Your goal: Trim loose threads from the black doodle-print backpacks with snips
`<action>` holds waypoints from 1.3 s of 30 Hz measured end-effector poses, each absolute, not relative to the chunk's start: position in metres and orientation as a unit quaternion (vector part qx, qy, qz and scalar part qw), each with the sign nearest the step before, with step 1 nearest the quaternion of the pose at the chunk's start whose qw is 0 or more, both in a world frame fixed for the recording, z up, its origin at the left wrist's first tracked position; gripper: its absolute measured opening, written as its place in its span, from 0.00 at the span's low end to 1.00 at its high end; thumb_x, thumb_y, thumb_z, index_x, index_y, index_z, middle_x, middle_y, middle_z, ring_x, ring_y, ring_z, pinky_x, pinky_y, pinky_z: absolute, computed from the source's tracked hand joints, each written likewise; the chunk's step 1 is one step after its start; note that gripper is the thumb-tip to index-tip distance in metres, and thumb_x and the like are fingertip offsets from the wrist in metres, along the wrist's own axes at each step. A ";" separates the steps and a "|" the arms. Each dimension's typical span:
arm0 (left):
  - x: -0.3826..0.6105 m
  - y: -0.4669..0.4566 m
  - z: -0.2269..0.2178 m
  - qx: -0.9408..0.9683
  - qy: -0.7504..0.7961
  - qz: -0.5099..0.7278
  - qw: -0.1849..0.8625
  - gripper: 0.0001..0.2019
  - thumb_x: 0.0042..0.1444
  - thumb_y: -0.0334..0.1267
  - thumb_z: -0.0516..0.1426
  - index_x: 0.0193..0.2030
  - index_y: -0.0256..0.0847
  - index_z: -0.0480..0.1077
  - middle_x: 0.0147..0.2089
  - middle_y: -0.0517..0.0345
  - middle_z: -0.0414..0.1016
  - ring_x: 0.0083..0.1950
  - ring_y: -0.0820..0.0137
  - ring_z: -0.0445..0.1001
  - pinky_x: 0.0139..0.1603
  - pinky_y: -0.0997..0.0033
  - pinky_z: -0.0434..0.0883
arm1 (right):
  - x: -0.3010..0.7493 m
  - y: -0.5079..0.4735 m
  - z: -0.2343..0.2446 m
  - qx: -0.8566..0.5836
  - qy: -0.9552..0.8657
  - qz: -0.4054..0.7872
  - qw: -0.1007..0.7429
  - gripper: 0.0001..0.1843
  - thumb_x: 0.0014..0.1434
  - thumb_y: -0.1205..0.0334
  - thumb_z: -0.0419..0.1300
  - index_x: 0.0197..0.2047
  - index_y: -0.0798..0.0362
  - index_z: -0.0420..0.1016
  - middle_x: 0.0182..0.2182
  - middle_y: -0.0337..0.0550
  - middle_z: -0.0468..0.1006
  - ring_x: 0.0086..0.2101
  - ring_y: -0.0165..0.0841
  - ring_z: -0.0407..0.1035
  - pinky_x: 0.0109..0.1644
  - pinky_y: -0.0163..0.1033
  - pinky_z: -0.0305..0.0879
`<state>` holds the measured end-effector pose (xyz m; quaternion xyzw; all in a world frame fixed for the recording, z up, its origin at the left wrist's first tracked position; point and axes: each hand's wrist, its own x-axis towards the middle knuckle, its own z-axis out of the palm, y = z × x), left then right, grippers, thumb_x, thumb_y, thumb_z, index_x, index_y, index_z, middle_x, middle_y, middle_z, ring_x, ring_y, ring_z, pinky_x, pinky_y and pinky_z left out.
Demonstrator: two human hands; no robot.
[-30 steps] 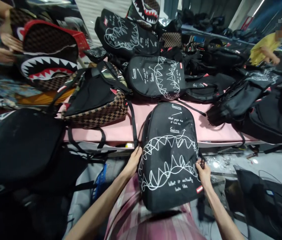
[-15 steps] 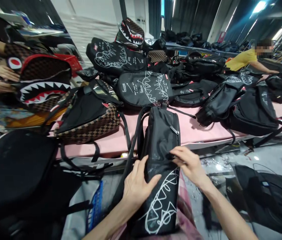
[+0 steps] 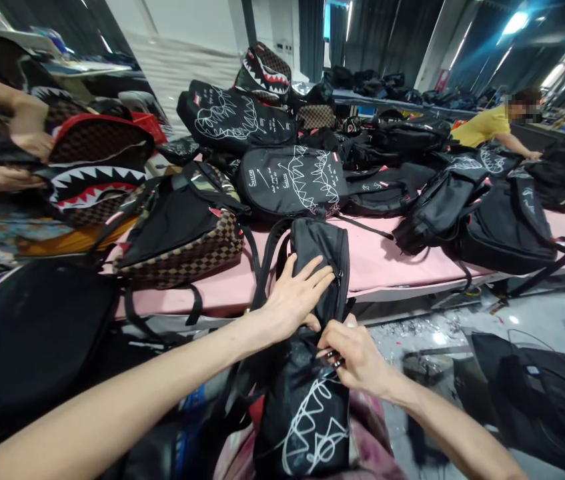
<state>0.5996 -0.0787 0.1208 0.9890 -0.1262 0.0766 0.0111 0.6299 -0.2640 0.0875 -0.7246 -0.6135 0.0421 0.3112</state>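
Note:
A black backpack point(image 3: 307, 400) with white scribbled line drawings stands on its end in front of me, its upper part against the pink table edge. My left hand point(image 3: 297, 297) lies on its upper side pocket, fingers spread, beside a zip with a small pull point(image 3: 339, 274). Just below, my right hand point(image 3: 355, 353) is closed at the bag's right edge. Between its fingers is a small dark item with shiny metal parts, mostly hidden, whose kind I cannot make out.
On the pink table point(image 3: 369, 263) lie a checkered backpack point(image 3: 182, 233) and several black backpacks. A large black bag point(image 3: 37, 347) is close on my left. Another person's hands point(image 3: 32, 137) hold a shark-mouth backpack point(image 3: 97, 173). A person in yellow point(image 3: 482, 127) leans over at the far right.
My left hand has moved up and flattened onto the pocket. My right hand has come down and left along the bag. The other person's hands have shifted on the shark-mouth backpack.

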 end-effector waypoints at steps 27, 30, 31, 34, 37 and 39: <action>0.477 -0.117 0.066 0.956 -0.036 0.273 0.101 0.14 0.57 0.24 0.46 0.38 0.44 0.70 0.34 0.65 0.77 0.48 0.73 0.72 0.65 0.66 0.43 | 0.628 -0.287 0.060 -0.656 -0.703 -0.008 0.275 0.11 0.64 0.67 0.45 0.38 0.53 0.67 0.29 0.39 0.70 0.23 0.26 0.61 0.24 0.31 0.55; 0.474 -0.112 0.061 0.952 -0.055 0.277 0.117 0.13 0.55 0.23 0.47 0.35 0.44 0.69 0.33 0.65 0.77 0.47 0.72 0.72 0.64 0.65 0.46 | 0.626 -0.282 0.061 -0.648 -0.715 0.013 0.262 0.12 0.64 0.68 0.43 0.38 0.53 0.67 0.30 0.39 0.71 0.23 0.25 0.61 0.24 0.31 0.55; 0.474 -0.111 0.058 0.949 -0.057 0.281 0.127 0.13 0.56 0.24 0.47 0.34 0.44 0.69 0.33 0.66 0.77 0.48 0.72 0.72 0.64 0.65 0.48 | 0.626 -0.280 0.062 -0.648 -0.717 0.021 0.256 0.12 0.64 0.68 0.44 0.39 0.53 0.67 0.30 0.39 0.71 0.23 0.25 0.61 0.24 0.32 0.55; 0.471 -0.109 0.047 0.942 -0.035 0.297 0.150 0.13 0.56 0.25 0.48 0.34 0.46 0.70 0.33 0.66 0.77 0.50 0.72 0.71 0.62 0.63 0.51 | 0.624 -0.278 0.061 -0.652 -0.719 0.040 0.238 0.11 0.64 0.68 0.44 0.42 0.53 0.67 0.32 0.39 0.72 0.24 0.25 0.63 0.25 0.32 0.57; 0.468 -0.107 0.038 0.940 -0.018 0.308 0.144 0.12 0.56 0.27 0.50 0.34 0.49 0.71 0.33 0.67 0.77 0.51 0.71 0.71 0.60 0.62 0.53 | 0.624 -0.276 0.059 -0.651 -0.722 0.060 0.227 0.12 0.64 0.68 0.44 0.43 0.53 0.67 0.32 0.40 0.72 0.25 0.26 0.64 0.26 0.32 0.57; 0.467 -0.106 0.036 0.937 -0.009 0.318 0.145 0.11 0.55 0.28 0.52 0.33 0.50 0.71 0.31 0.67 0.77 0.51 0.71 0.70 0.58 0.63 0.54 | 0.624 -0.275 0.058 -0.651 -0.723 0.067 0.221 0.12 0.63 0.68 0.44 0.44 0.53 0.67 0.33 0.40 0.72 0.25 0.26 0.64 0.27 0.32 0.58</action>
